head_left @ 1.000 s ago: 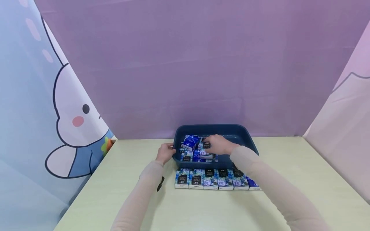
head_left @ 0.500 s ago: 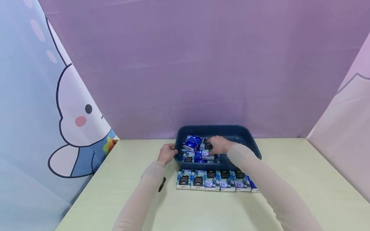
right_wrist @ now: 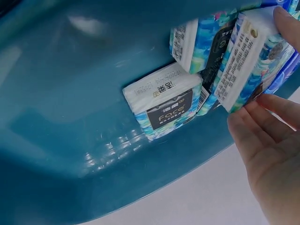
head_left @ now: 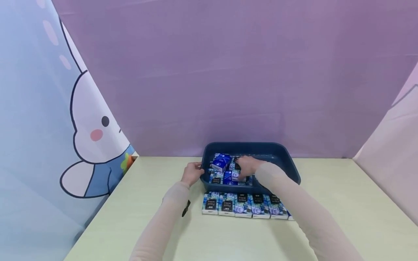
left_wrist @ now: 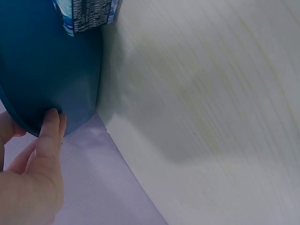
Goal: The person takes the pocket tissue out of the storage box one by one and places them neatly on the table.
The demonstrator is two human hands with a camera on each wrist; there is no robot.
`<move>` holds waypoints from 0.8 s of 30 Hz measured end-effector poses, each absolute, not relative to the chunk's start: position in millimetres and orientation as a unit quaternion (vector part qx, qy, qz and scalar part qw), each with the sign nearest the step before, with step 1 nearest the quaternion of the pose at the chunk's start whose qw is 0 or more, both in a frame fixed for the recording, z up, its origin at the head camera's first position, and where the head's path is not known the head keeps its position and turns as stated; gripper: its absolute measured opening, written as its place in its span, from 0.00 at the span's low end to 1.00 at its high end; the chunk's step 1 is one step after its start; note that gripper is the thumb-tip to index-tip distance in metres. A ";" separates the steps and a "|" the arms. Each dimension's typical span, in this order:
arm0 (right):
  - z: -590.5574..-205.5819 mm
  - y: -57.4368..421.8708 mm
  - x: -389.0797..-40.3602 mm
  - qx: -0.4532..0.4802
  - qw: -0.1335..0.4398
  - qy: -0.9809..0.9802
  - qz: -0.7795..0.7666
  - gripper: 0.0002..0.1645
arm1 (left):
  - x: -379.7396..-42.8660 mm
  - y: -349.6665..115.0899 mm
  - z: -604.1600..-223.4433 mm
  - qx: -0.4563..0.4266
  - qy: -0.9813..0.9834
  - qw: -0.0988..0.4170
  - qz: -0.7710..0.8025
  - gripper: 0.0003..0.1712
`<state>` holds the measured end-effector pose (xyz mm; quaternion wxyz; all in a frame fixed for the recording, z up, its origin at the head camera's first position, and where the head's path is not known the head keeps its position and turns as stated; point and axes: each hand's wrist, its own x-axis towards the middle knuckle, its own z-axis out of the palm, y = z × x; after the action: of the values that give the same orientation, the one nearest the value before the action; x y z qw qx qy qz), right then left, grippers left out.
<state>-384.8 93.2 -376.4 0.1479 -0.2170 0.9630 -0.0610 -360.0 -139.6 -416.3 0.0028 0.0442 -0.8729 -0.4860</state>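
A dark blue plastic tub (head_left: 246,144) stands at the far side of the table, with several tissue packs (head_left: 216,177) piled in its left half. My left hand (head_left: 192,174) grips the tub's left rim, fingers against the outer wall in the left wrist view. My right hand (head_left: 249,166) reaches into the tub. In the right wrist view it pinches a floral tissue pack (right_wrist: 251,58) between thumb and fingers. Another floral pack (right_wrist: 164,101) lies on the tub floor beside it. A plain blue tissue pack (head_left: 221,162) sits tilted on top of the pile.
Several tissue packs (head_left: 243,206) form a row on the table (head_left: 228,237) just in front of the tub; my right sleeve (head_left: 294,195) covers the row's right end. A purple cloth wall (head_left: 241,79) rises right behind the tub.
The head view has swung slightly left, so everything appears further right. My right hand has sunk a little lower over the floral pack. My left hand stays on the rim.
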 end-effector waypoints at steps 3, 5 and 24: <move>-377.3 92.0 -385.9 -0.214 0.151 0.963 -0.060 0.46 | -360.2 -139.3 -415.9 0.044 -0.872 0.003 -0.488 0.24; -377.5 91.3 -386.3 -0.211 0.154 0.963 -0.062 0.47 | -360.2 -139.2 -416.2 0.044 -0.872 0.003 -0.488 0.23; -382.7 89.9 -386.7 -0.193 0.150 0.967 -0.063 0.46 | -361.0 -138.5 -416.9 0.048 -0.871 0.003 -0.489 0.23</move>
<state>-386.7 89.9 -382.7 0.1504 -0.1934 0.9675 -0.0631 -361.0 -138.5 -416.9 0.0028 0.0480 -0.8711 -0.4888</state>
